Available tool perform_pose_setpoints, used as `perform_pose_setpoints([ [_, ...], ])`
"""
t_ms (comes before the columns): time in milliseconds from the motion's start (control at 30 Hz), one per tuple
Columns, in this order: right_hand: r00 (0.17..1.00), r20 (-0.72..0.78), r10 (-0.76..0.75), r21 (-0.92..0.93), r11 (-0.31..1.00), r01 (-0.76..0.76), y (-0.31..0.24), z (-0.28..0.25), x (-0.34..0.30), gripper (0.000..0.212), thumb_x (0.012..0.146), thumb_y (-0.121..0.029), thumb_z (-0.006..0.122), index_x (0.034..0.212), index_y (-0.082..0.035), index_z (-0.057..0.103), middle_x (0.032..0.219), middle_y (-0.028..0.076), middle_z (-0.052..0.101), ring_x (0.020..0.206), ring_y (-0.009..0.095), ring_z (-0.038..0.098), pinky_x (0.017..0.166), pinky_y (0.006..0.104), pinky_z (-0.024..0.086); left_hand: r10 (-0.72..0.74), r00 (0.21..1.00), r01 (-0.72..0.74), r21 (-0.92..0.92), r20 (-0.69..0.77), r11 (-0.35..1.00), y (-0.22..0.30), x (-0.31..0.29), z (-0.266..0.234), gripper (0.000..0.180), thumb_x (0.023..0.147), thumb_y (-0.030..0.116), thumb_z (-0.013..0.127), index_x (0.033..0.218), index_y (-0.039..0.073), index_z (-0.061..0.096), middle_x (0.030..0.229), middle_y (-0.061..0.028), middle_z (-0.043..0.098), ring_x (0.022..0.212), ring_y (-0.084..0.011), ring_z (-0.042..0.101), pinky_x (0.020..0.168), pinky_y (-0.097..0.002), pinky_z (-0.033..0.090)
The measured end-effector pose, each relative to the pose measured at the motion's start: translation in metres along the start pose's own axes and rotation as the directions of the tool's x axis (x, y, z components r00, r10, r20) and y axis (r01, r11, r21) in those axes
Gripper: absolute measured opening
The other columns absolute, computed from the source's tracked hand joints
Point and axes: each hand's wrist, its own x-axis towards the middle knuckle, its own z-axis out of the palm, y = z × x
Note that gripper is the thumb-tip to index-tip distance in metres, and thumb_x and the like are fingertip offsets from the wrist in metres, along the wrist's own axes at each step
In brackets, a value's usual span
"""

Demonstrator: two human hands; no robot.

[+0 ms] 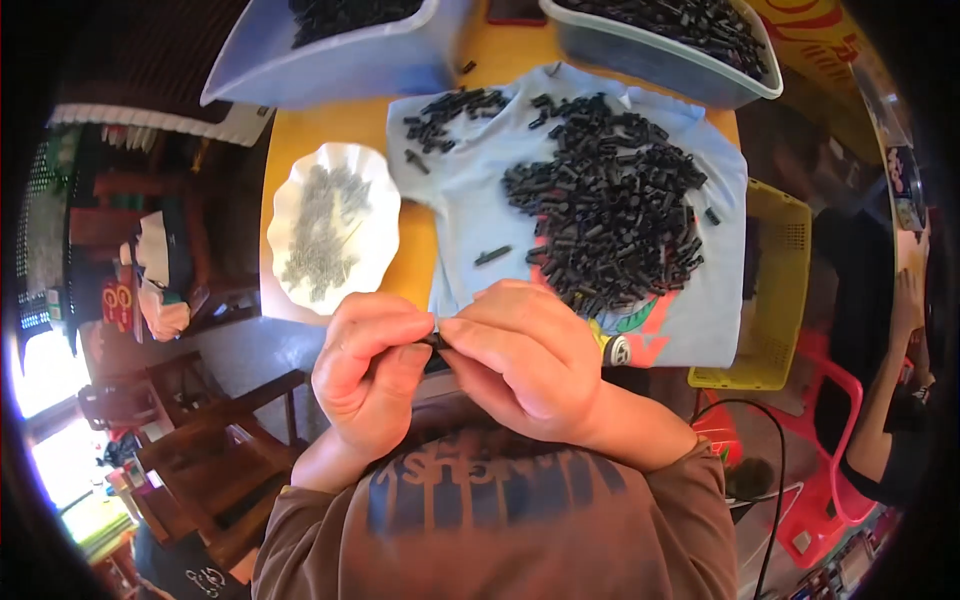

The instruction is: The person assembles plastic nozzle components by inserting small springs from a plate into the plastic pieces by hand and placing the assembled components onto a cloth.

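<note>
The left hand pinches a small black part, mostly hidden, its direction and long axis unclear; whether the right hand grips too, I cannot tell.

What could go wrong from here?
The small dark piece held where the left hand and right hand meet could slip. The white dish beside the left hand might be nudged, scattering its thin pieces. Loose black parts could roll off the blue cloth if bumped.
</note>
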Motion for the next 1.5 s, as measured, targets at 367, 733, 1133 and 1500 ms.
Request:
perform_pose_setpoints([
  [367,0.969,0.046,-0.242,-0.393,0.888,0.24,0.0,-0.046,0.037,0.028,0.068,0.002,0.066,0.095,0.008,0.06,0.086,0.015,0.059,0.072,0.026,0.057,0.063,0.0377,0.05,0.069,0.99,-0.076,0.056,0.121,0.996,0.025,0.049,0.03,0.017,0.077,-0.004,0.067,0.094,0.0,0.065,0.088,-0.0109,0.061,0.068,-0.0162,0.057,0.057,-0.0238,0.047],
  [733,0.969,0.007,0.248,0.006,0.969,-0.248,-0.023,-0.02,0.015,0.02,0.073,0.003,0.069,0.092,0.001,0.062,0.081,0.012,0.064,0.067,0.025,0.062,0.058,0.0314,0.048,0.341,0.899,-0.389,0.143,0.276,0.91,0.012,0.042,-0.003,0.016,0.08,0.002,0.068,0.096,0.0,0.066,0.086,-0.0116,0.062,0.073,-0.0192,0.061,0.06,-0.0258,0.05],
  [1133,0.653,0.285,0.702,0.388,0.539,-0.748,-0.033,0.023,0.012,0.015,0.081,-0.003,0.066,0.095,0.002,0.065,0.084,0.01,0.066,0.074,0.014,0.062,0.064,0.0247,0.048,0.273,0.93,-0.3,0.078,0.247,0.951,-0.003,0.024,-0.051,0.024,0.078,-0.001,0.067,0.101,0.0,0.066,0.086,-0.0096,0.06,0.072,-0.0184,0.058,0.059,-0.0256,0.048],
  [1500,0.579,0.358,0.733,0.607,0.289,-0.74,-0.009,0.015,0.007,0.015,0.087,-0.004,0.061,0.101,0.002,0.059,0.096,0.007,0.061,0.091,0.012,0.055,0.082,0.0256,0.043,0.184,0.953,-0.203,0.056,0.24,0.978,-0.026,0.027,-0.028,0.046,0.066,-0.012,0.064,0.112,-0.001,0.063,0.094,-0.0103,0.056,0.077,-0.0189,0.055,0.063,-0.0258,0.046],
])
